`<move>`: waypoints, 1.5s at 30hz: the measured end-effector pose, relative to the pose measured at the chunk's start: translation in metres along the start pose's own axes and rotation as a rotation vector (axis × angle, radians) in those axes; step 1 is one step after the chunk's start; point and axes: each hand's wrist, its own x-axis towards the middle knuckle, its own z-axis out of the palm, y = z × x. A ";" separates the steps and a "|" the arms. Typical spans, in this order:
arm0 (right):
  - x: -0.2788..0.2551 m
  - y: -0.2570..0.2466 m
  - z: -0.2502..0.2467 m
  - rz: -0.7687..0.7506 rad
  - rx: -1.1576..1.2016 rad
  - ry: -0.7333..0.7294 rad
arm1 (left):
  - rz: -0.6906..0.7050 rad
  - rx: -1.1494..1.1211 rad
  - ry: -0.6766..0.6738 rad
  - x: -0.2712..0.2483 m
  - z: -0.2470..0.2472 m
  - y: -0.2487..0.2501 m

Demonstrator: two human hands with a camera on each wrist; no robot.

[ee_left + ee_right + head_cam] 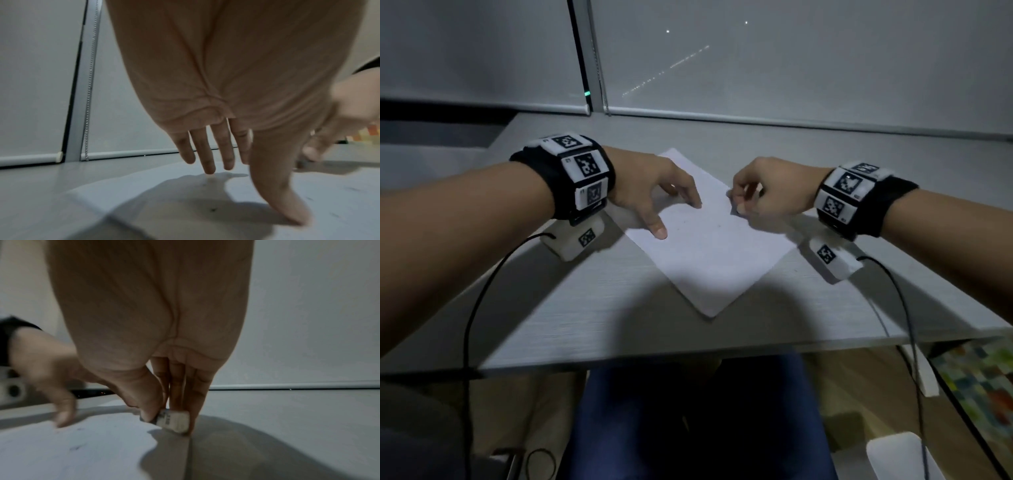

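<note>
A white sheet of paper (709,246) lies turned like a diamond on the grey desk (585,308). My left hand (654,192) rests on its left part with straight spread fingers; fingertips and thumb (287,211) press the paper (185,203) flat. My right hand (760,192) pinches a small white eraser (174,420) between thumb and fingers at the sheet's right edge, the eraser touching the paper (82,451). In the head view the eraser is mostly hidden by the fingers. A few faint dark marks show on the sheet.
Closed grey roller blinds (791,61) stand behind the desk, a bead chain (90,81) hanging between them. Black cables (482,291) run from both wrist units over the desk's front edge. My legs (688,411) sit below; a coloured mat (979,383) lies at right.
</note>
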 end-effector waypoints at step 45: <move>-0.020 0.006 0.021 -0.019 0.060 0.149 | -0.058 0.221 -0.047 0.057 0.008 0.051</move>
